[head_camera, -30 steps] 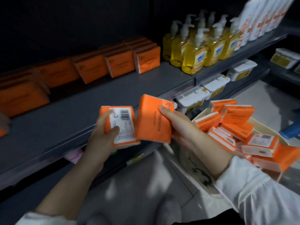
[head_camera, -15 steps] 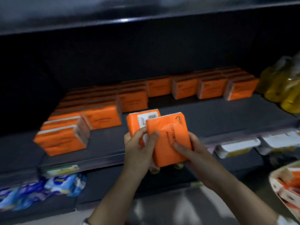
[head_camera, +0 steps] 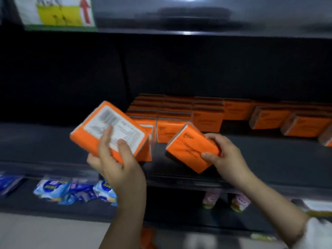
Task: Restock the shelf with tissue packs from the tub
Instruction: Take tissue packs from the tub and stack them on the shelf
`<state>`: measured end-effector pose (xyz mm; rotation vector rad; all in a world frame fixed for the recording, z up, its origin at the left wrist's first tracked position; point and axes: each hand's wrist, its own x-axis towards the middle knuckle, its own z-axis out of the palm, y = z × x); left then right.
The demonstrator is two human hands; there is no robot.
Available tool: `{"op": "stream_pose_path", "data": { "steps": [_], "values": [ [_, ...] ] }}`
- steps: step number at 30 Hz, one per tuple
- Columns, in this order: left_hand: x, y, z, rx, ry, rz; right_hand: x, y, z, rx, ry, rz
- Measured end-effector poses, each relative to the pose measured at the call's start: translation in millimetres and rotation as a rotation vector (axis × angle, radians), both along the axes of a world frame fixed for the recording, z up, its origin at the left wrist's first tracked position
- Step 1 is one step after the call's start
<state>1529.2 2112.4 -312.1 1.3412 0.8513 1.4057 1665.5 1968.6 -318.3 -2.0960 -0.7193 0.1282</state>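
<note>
L hand [head_camera: 115, 159] grips L pack [head_camera: 107, 130] from below, fingers [head_camera: 106, 139] curled up onto the label face, barcode side toward cam. Pack is tilted and raised in front of the shelf [head_camera: 269, 155], at the left end of the stocked packs [head_camera: 179, 112]. Its right edge overlaps the front-left stocked pack in view; contact or not, can't tell.

R hand [head_camera: 228, 159] grips R pack [head_camera: 192, 150] at its right end: thumb on the printed front, other fingers curled over the top edge. Pack is tilted, one corner down, over the shelf's front strip, just in front of the stocked rows. Resting on the deck or hovering, can't tell. The 2 held packs are apart, w/ a clear gap between them.

Stocked packs are orange and upright, in tight rows front-to-back at centre and looser singles w/ gaps to the right. Frame is motion-blurred, so print is mostly unreadable.

Lower shelf [head_camera: 27, 207] has blue packets [head_camera: 71, 191] at left and pink items [head_camera: 210, 198] under R hand. Sign [head_camera: 53, 13] w/ red arrow is at top left. White sleeve [head_camera: 319, 230] is on the R arm, bottom right.
</note>
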Motion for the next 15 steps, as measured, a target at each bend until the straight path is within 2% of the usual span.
{"op": "stream_pose_path", "data": {
  "steps": [3,7,11,15],
  "values": [
    [-12.7,23.2,-2.8,0.040,-0.078,0.137,-13.6,27.5,1.4,-0.088,-0.085,0.166],
    [-27.9,47.4,-5.1,0.011,-0.208,0.180,-40.6,63.7,0.9,-0.152,-0.182,0.329],
    [-36.1,60.7,-5.6,-0.019,-0.265,0.203,-63.2,98.1,1.9,-0.157,-0.289,0.385],
    [-38.3,64.4,-7.5,-0.034,-0.304,0.209,-73.1,120.9,-3.4,-0.167,-0.454,0.336]
  ]
}}
